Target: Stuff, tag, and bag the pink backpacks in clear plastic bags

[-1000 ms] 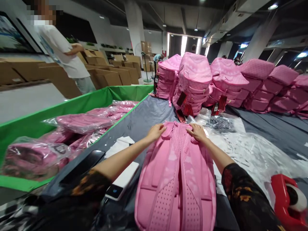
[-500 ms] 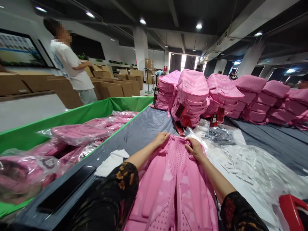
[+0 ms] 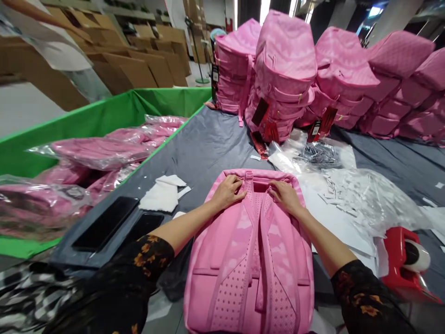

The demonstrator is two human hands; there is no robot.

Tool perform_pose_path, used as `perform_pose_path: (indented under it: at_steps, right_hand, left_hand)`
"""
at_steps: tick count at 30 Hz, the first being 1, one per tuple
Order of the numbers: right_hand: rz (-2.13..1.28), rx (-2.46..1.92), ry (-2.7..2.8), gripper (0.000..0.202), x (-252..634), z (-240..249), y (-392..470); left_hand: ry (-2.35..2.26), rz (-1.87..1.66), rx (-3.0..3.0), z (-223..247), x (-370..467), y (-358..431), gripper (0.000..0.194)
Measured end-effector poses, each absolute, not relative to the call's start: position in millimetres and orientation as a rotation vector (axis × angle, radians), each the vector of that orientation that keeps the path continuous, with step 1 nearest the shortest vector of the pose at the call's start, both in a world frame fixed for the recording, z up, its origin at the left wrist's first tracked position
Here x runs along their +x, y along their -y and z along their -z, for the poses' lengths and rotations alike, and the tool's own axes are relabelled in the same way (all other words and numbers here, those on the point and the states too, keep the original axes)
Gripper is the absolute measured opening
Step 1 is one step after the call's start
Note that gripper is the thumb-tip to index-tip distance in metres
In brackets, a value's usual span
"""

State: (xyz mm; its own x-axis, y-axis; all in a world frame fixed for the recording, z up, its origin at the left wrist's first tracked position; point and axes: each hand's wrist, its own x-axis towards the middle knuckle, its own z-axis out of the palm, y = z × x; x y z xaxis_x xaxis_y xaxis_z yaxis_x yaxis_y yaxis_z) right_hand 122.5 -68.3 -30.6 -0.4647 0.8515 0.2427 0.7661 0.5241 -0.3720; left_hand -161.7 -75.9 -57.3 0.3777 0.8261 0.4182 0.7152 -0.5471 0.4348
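Observation:
A pink backpack point(image 3: 239, 260) lies in front of me with its back panel and perforated shoulder straps point(image 3: 274, 246) facing up. My left hand point(image 3: 228, 191) is closed on the top of the left strap, its fingers curled beside the webbing loop. On the other side, my right hand point(image 3: 285, 197) pinches the pack near the top of the right strap. Some of the fingertips are hidden in the folds. Between the hands, the dark slot under the top handle shows.
Pink backpacks point(image 3: 285, 51) with red tags stand along the table's far side. Bagged pink packs fill a green-walled bin point(image 3: 104, 111) at left. Phones point(image 3: 106, 223) and a white cloth point(image 3: 162, 194) lie nearby; a plastic bag point(image 3: 375, 199) and red tape dispenser point(image 3: 399, 260) are right.
My view has tilted down. The backpack, whose top edge both hands held up, now lies flatter, and my hands have shifted from that edge onto the upper straps.

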Motion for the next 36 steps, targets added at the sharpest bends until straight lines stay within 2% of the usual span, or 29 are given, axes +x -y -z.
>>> perform_pose_path:
  at_steps: [5,10,13,15,18,21,23,25,27,30,33,36]
  right_hand:
    - [-0.4,-1.655,2.405,0.03,112,22,9]
    - [-0.439,-1.724,2.27,0.037,100,16,-24]
    - [-0.398,-1.716,2.2,0.028,98,24,-18]
    - [-0.297,-1.731,2.191,0.021,93,31,-10]
    - [-0.082,-1.777,2.249,0.021,85,33,-1]
    - [0.078,-1.72,2.366,0.023,90,19,-2]
    - [0.132,-1.702,2.449,0.034,102,4,-12]
    - [0.11,-1.773,2.536,0.049,115,-9,-29]
    - [0.025,-1.877,2.602,0.054,124,-16,-51]
    - [-0.054,-1.942,2.654,0.05,125,-17,-79]
    - [-0.077,-1.968,2.709,0.046,118,-19,-89]
    - [-0.043,-1.885,2.768,0.039,103,-29,-79]
  left_hand:
    - [-1.586,-0.628,2.31,70,-152,38,0.039]
    - [-1.662,-0.548,2.085,50,-131,22,0.079]
    - [-1.592,-0.603,2.082,43,-110,41,0.097]
    - [-1.553,-0.45,2.072,42,-95,53,0.099]
    - [-1.601,-0.249,2.047,40,-82,62,0.098]
    - [-1.644,-0.287,2.113,39,-81,66,0.091]
    - [-1.659,-0.331,2.131,42,-82,70,0.088]
    - [-1.699,-0.389,2.117,47,-82,75,0.089]
    - [-1.727,-0.481,2.141,54,-82,79,0.092]
    - [-1.619,-0.539,2.295,62,-82,78,0.083]
    - [-1.511,-0.409,2.329,64,-80,73,0.068]
    - [-1.543,-0.334,2.269,62,-78,68,0.069]
